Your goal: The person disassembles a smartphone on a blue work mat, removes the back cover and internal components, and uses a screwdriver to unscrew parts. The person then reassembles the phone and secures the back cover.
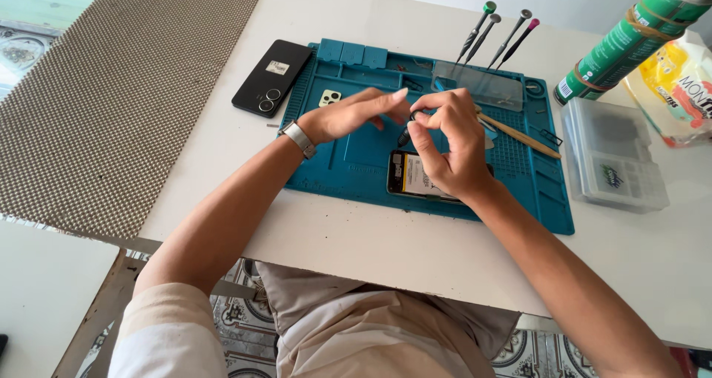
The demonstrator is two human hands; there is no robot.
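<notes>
While opened phone (415, 176) lies yellow-labelled inside on blue mat (356, 163), my right hand (449, 144) and left hand (352, 115) pinch small dark tool (404, 135).

Landmark: blue repair mat (348, 163) on the white table (386, 252). Left of it a black phone back (271, 77), then a woven grey mat (111, 89). Four screwdrivers (495, 31) stand at its far edge. To its right: clear plastic box (617, 156), green spray can (630, 41), yellow bag (678, 89).
</notes>
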